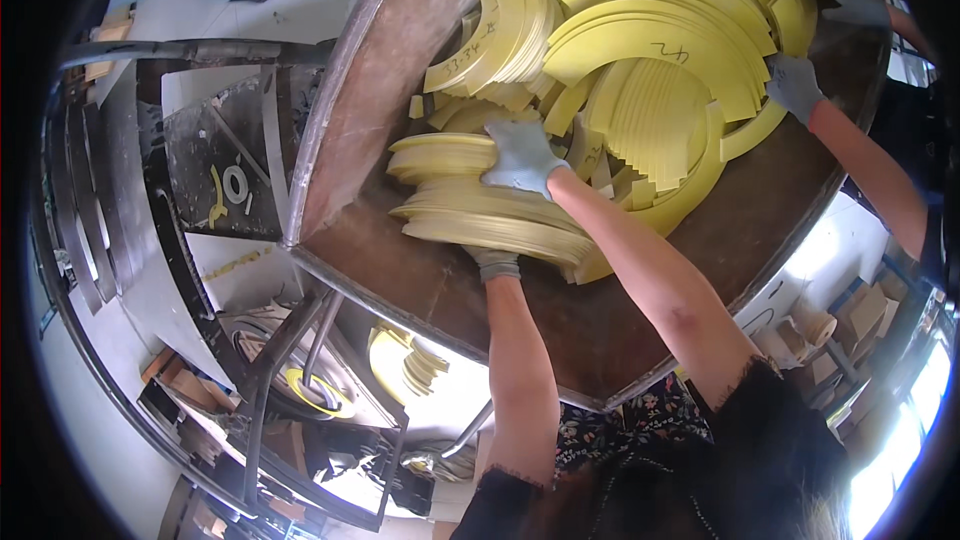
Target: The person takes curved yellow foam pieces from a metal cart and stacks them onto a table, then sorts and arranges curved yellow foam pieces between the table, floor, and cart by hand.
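Observation:
A thick stack of yellow arc-shaped sheets (490, 215) stands on edge at the near left of a brown bin. My right hand (525, 158), in a pale grey glove, grips the stack from above at its inner curve, with thumb and fingers apart around the layers. Low on the near side, my left hand (493, 262), also gloved, holds the stack from beneath; its fingers are hidden under the sheets. Beyond my right hand lie more yellow arc pieces (660, 35), fanned in overlapping piles, some with handwritten marks.
The bin's raised metal rim (335, 90) runs along the left. At the right, another person's gloved hands (797, 88) touch the yellow pile. A metal frame (265, 390) stands at lower left, and cardboard boxes (862, 315) sit at far right.

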Tool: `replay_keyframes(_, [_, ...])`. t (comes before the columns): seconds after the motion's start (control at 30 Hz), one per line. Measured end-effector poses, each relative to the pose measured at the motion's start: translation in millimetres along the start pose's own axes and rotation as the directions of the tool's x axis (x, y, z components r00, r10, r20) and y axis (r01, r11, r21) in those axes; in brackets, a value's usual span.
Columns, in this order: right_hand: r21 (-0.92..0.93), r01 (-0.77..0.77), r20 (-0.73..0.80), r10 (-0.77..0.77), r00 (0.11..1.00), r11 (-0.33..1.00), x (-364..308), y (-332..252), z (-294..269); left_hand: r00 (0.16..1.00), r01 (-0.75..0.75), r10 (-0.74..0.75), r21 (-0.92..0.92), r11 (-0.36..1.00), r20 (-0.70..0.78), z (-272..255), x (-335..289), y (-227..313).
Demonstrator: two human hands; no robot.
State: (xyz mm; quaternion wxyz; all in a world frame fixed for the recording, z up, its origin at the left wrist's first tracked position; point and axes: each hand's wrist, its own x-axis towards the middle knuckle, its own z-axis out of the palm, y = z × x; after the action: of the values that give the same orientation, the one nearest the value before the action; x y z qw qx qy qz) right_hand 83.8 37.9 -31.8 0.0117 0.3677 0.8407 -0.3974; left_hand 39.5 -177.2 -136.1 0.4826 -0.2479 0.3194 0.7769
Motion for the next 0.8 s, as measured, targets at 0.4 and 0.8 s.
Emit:
replay_keyframes(0.4, [0.232, -0.133, 0.097, 0.113, 0.989, 0.964, -34, -28, -36, 0.989, -0.042, 0.046, -0.031, 0.999, 0.139, 47, -40, 8])
replay_keyframes(0.8, [-0.069, -0.001, -0.431, -0.028, 0.902, 0.998, -238, -181, -186, 0.988, 0.153, -0.153, 0.197, 0.968, -0.014, 122, -225, 15])
